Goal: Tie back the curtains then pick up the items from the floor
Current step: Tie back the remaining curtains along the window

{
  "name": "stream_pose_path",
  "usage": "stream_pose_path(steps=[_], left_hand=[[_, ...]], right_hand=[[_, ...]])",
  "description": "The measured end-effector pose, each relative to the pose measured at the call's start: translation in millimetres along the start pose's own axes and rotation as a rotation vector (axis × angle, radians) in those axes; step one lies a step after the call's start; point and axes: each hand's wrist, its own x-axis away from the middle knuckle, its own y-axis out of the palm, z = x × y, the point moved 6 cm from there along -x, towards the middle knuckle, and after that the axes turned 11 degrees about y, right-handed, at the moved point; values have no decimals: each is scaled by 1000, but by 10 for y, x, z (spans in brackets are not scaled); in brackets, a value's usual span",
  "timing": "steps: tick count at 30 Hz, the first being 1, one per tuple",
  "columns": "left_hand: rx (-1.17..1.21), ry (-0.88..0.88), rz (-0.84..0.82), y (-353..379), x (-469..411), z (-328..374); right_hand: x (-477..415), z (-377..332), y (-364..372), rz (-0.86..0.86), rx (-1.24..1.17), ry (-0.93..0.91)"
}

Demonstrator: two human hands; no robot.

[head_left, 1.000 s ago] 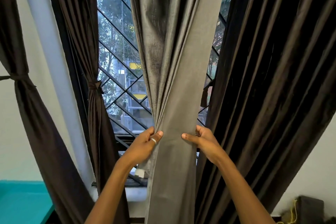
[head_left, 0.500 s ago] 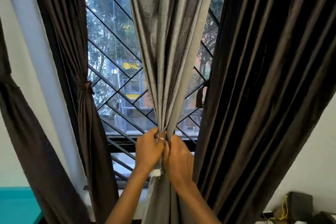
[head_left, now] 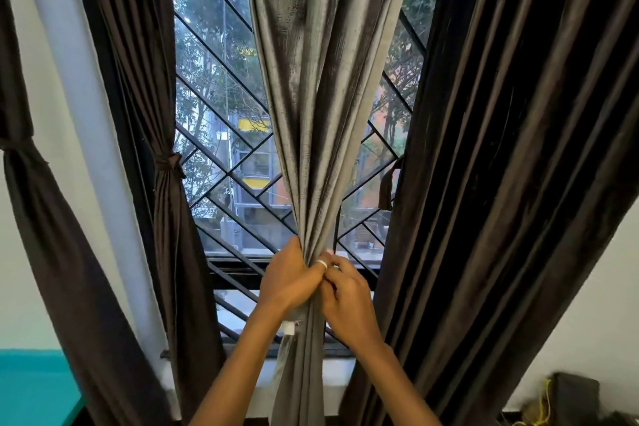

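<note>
I hold the grey curtain [head_left: 321, 114] bunched into a narrow rope in the middle of the window, in front of the window grille [head_left: 221, 190]. My left hand [head_left: 288, 282] is wrapped tight round the gathered folds, its ringed finger curled across the front. My right hand [head_left: 349, 303] is closed on the same bundle just beside it, fingertips touching my left.

I see no tie in either hand, and that is the risk. To fetch one, I judge one hand must let go, and these shiny folds could slide and fan back out. A dark strip of cloth [head_left: 385, 190] hangs by the untied brown curtain [head_left: 501, 166] on the right. Hauling the bundle toward it may drag folds loose. The tied brown curtain [head_left: 166, 218] on the left needs nothing.
</note>
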Motion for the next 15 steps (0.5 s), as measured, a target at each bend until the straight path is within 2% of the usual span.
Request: stream_pose_path(steps=[3,5,8,11,15], left_hand=[[86,21,-40,10,-26,-2],[176,20,-80,-16,-16,-25],[292,-3,-143,-52,-11,-94],[389,-33,-208,-76,8,-67],[441,-50,-265,-137,49,-22]], right_hand=[[-116,112,-177,85,-80,107],[-227,218,-271,59,-168,253],[-424,320,-283,-134,-225,344],[-557,315,-152,-446,-354,418],[-579,255,-45,-595,-360,574]])
